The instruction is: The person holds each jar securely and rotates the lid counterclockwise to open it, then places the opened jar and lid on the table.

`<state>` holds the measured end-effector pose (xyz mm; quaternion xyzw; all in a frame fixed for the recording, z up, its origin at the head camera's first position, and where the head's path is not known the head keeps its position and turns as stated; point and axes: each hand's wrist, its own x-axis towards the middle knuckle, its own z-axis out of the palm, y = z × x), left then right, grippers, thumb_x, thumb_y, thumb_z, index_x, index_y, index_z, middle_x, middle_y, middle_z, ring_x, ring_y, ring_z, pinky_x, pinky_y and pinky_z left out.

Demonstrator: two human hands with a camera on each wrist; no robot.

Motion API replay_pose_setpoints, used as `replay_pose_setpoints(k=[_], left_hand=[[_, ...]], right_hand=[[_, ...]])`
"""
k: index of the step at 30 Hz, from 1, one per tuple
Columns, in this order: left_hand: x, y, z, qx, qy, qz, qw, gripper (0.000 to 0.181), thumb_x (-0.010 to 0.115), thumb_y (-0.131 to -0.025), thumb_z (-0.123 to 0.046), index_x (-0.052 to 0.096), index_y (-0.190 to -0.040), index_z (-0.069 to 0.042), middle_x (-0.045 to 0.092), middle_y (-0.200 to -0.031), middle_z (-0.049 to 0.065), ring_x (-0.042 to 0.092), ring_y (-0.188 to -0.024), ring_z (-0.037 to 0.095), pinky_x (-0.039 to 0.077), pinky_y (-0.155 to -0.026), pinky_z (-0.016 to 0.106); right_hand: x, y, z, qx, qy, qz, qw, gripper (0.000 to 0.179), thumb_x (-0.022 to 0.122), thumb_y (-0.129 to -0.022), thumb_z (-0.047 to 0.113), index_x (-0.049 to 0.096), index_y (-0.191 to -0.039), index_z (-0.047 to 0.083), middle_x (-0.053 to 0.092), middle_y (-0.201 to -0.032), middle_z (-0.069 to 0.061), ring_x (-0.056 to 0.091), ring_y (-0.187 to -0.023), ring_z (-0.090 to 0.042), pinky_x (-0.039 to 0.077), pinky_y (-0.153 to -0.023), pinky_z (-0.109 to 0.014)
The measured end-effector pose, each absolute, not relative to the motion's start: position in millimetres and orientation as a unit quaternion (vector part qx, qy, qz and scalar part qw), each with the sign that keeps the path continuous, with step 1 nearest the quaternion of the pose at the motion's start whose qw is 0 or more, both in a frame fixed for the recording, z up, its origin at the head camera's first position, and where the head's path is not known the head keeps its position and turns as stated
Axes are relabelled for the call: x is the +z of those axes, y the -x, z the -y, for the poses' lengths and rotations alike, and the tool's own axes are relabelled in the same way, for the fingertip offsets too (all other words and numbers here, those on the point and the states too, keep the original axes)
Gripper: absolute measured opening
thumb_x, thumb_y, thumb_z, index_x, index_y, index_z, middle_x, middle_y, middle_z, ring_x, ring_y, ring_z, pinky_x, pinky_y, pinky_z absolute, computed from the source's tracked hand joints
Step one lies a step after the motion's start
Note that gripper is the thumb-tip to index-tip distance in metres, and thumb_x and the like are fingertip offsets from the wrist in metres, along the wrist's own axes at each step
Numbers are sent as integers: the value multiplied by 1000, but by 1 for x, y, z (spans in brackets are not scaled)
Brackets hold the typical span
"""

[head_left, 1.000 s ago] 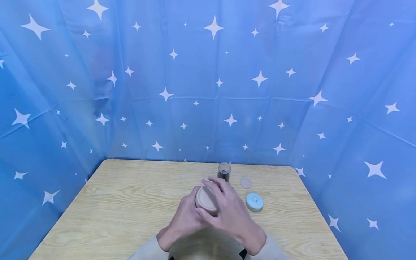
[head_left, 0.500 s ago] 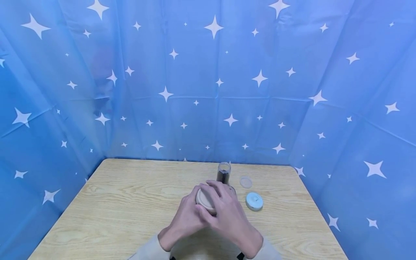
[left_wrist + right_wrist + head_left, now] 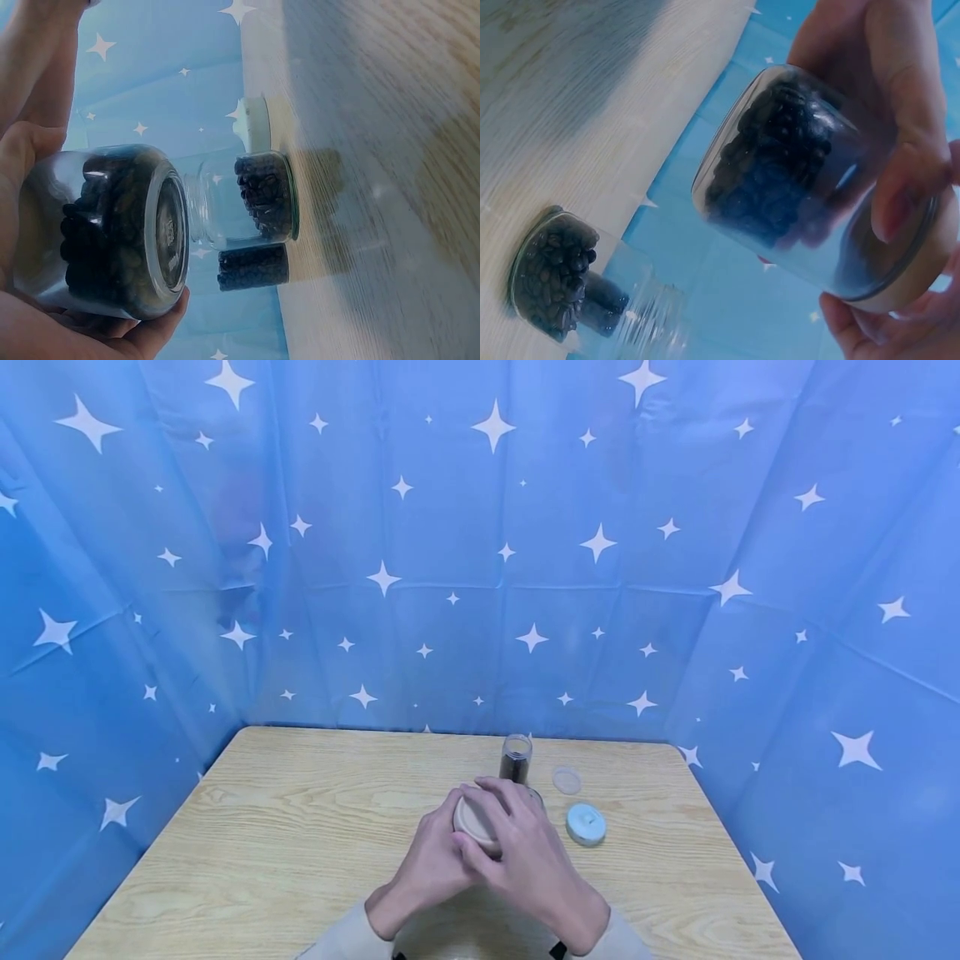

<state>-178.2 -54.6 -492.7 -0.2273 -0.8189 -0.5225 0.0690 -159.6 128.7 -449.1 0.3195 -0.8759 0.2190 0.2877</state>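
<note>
A glass jar (image 3: 112, 232) partly filled with dark beans is held above the table, its base showing in the left wrist view. My left hand (image 3: 430, 864) grips the jar's body, with the thumb across the glass in the right wrist view. My right hand (image 3: 525, 860) spans the beige lid (image 3: 472, 825) on the jar, its fingers curled round the edge. Part of the lid is hidden by that hand. Beyond the hands stands an open glass jar (image 3: 559, 277) of dark beans, mostly covered in the head view.
Farther back is a tall clear container (image 3: 516, 764) with dark contents, its mouth uncovered. On the right lie a light blue lid (image 3: 586, 824) and a thin clear disc (image 3: 567, 780). A blue star-patterned curtain (image 3: 450, 543) surrounds the wooden table (image 3: 300, 810).
Over the second, my right hand has shifted slightly toward me on the lid, uncovering the rim of the jar behind it. Since half a second ago the hands have hardly moved.
</note>
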Motion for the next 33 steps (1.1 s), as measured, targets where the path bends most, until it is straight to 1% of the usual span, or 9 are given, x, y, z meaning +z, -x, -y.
replay_pose_setpoints(k=[7,16,19,23,26,33], left_hand=[[-491,177,55,-526,231,816,66,87,104,-80,-22,60,-155,-16,81,-136,3,81,-120,23,68,-100,34],[-491,177,54,-514,230,822,81,80,105,-79,-28,63,-147,-20,82,-129,-4,81,-112,16,67,-93,31],[-491,176,54,-515,234,821,79,82,106,-80,-29,63,-149,-20,82,-129,-4,81,-112,16,67,-94,31],[-492,175,54,-516,242,818,78,91,105,-81,-29,59,-158,-18,82,-133,-2,81,-114,17,68,-96,32],[-493,175,54,-517,245,817,75,95,105,-81,-30,57,-162,-17,82,-134,0,81,-114,16,68,-95,31],[-495,173,53,-538,253,802,58,91,104,-84,-32,57,-160,-18,81,-134,0,80,-113,13,68,-93,31]], right_hand=[[-450,162,-132,236,-337,866,284,48,75,-113,45,72,-154,19,72,-152,-7,70,-139,-31,59,-114,-60],[-448,170,-142,258,-381,850,257,52,80,-109,41,70,-157,24,70,-157,-4,69,-143,-26,59,-115,-54],[-446,171,-146,258,-395,848,243,52,79,-110,41,69,-158,26,69,-159,-3,67,-145,-24,59,-116,-54],[-444,174,-149,254,-420,840,232,51,78,-111,39,68,-159,25,68,-161,-3,66,-147,-22,59,-117,-52],[-443,177,-151,250,-442,831,226,49,78,-110,36,69,-157,24,67,-161,-3,65,-147,-20,60,-115,-51],[-440,185,-156,260,-490,809,196,51,75,-105,26,68,-155,22,67,-161,-4,65,-148,-21,62,-115,-45]])
